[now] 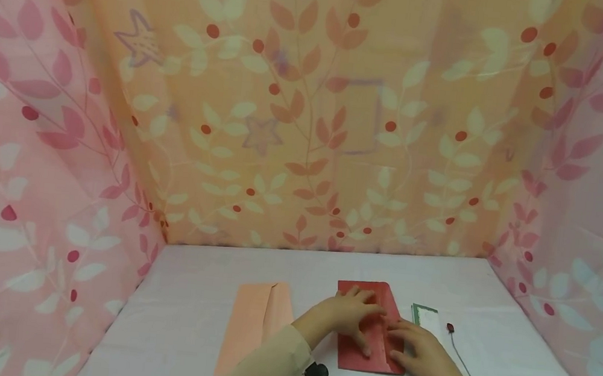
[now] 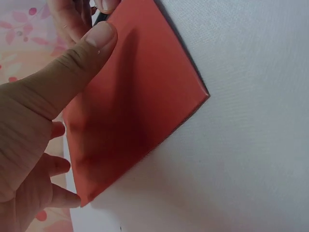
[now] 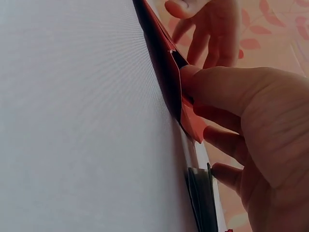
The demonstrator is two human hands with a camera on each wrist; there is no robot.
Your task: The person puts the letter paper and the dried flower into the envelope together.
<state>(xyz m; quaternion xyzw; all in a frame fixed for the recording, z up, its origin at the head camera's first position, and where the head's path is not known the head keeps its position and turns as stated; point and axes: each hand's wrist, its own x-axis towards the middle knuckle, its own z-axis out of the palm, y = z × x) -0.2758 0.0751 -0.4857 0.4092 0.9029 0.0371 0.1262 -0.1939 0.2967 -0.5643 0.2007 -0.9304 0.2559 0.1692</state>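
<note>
A red envelope (image 1: 352, 360) lies on the white table, its long flap side facing right. My left hand (image 1: 346, 314) rests across its left part with spread fingers; in the left wrist view the thumb (image 2: 96, 41) lies over the smooth red paper (image 2: 149, 72). At the flap side, my right hand (image 1: 424, 352) pinches the envelope's edge. The right wrist view shows its thumb (image 3: 212, 84) at the dark gap of the opening, with the fingers behind the red flap (image 3: 193, 123). What lies inside the envelope is hidden.
A peach envelope (image 1: 246, 322) lies to the left, partly behind the left sleeve (image 1: 273, 367). Right of the red envelope are a white card with a green border (image 1: 427, 319) and a thin-stemmed dried rose (image 1: 450, 328). Patterned curtains (image 1: 302, 182) enclose the table.
</note>
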